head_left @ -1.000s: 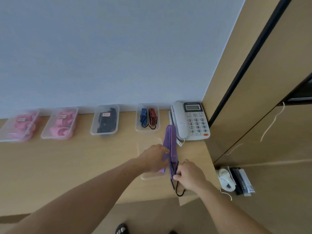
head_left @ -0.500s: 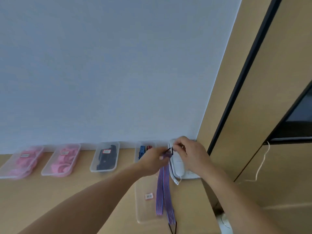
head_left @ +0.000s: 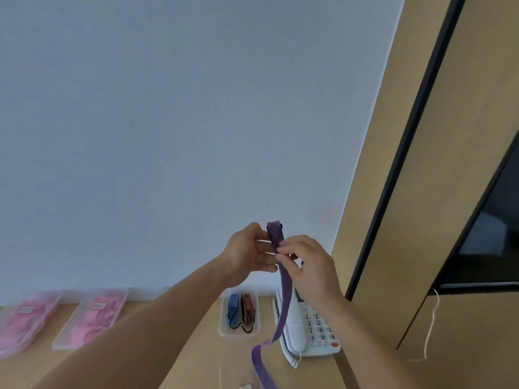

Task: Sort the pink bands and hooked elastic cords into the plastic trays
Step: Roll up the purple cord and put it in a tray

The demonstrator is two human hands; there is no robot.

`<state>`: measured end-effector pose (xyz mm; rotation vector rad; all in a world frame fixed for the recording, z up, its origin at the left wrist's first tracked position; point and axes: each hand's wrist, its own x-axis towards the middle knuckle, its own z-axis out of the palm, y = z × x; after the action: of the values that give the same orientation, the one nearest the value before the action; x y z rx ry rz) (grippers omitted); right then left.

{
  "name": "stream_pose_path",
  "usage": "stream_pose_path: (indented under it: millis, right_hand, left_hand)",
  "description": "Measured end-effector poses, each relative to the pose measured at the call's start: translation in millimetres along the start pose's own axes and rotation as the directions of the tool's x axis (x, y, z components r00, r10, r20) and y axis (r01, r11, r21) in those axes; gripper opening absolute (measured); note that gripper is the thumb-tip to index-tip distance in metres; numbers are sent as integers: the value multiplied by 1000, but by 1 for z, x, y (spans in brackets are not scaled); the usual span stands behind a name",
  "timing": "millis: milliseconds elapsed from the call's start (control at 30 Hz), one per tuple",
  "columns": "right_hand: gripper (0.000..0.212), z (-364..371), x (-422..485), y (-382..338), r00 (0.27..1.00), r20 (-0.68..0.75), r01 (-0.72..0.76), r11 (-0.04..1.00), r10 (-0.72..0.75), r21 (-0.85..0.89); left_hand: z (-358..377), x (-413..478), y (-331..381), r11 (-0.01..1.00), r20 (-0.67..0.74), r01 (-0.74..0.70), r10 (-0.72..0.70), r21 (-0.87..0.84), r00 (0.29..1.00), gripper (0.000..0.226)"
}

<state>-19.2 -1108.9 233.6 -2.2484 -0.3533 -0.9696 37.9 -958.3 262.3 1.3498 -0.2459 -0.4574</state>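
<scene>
A long purple striped elastic cord (head_left: 283,301) hangs in front of the wall, held up high by both hands. My left hand (head_left: 247,251) holds its folded top end from the left. My right hand (head_left: 306,265) pinches the cord just below the fold. The loose length drops past the phone and curls at the bottom of the view. Two trays of pink bands (head_left: 92,318) (head_left: 24,324) sit at the left on the wooden counter. A small clear tray (head_left: 223,329) holds a blue and a red hooked cord (head_left: 241,313).
A white desk phone (head_left: 314,329) stands right of the small tray, against a wooden cabinet panel (head_left: 449,192). A white string (head_left: 431,324) dangles from the cabinet. My left forearm hides the counter between the pink trays and the cord tray.
Both hands have lifted the purple cord higher against the wall, and the view has tilted up. The cord's top end is now folded over between the hands.
</scene>
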Motion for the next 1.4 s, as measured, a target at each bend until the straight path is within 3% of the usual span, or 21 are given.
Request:
stream_pose_path:
  millis: [200, 300, 400, 467, 500, 600, 667, 867, 1000, 1067, 1200, 1333, 1400]
  right_hand:
    - [9, 2, -3, -1, 995, -39, -93, 995, 92, -25]
    - [20, -1, -3, -6, 962, -51, -250, 942, 267, 222]
    - [23, -3, 0, -14, 809, 156, -540, 612, 566, 578]
    - [26, -6, 1, -17, 709, 351, -660, 399, 612, 637]
    - [30, -8, 0, -18, 684, 416, -696, 365, 600, 618]
    - [35, -12, -2, -16, 674, 432, -731, 455, 599, 509]
    - [34, -13, -3, -16, 682, 395, -726, 503, 616, 469]
    - [35, -10, -1, -25, 702, 281, -696, 546, 654, 466]
    - [42, -3, -4, -28, 639, 278, -749, 496, 718, 439]
    - [46, 0, -6, -29, 589, 329, -783, 419, 739, 460]
    - [50, 1, -8, -27, 567, 392, -798, 364, 725, 480]
    - [56, -4, -2, -24, 570, 443, -765, 250, 692, 594]
    - [55, -6, 2, -22, 585, 437, -742, 233, 683, 629]
  left_hand:
    - [2, -4, 3, 992, 79, -94, 88, 82, 993, 19]
    - [4, -4, 3, 993, 108, -113, 110, 21, 988, 20]
    - [7, -5, 6, 991, 131, -136, 136, -10, 982, 21]
    - [7, -6, 6, 984, 127, -174, 167, 45, 978, 22]
    - [7, -7, 6, 973, 123, -201, 187, 112, 975, 22]
    - [3, -10, 6, 885, 99, -269, 250, 381, 963, 23]
    - [-1, -11, 6, 848, 91, -263, 250, 460, 964, 23]
    - [-4, -15, 7, 834, 178, -253, 188, 490, 966, 19]
    - [-4, -14, 4, 811, 155, -266, 217, 521, 964, 17]
    - [-3, -13, 1, 725, 118, -283, 271, 628, 955, 16]
    - [-1, -12, -12, 432, 183, -375, 422, 820, 888, 17]
    - [-7, -13, -22, 54, 371, -476, 553, 878, 746, 30]
    - [-6, -13, -21, -55, 460, -541, 600, 839, 654, 39]
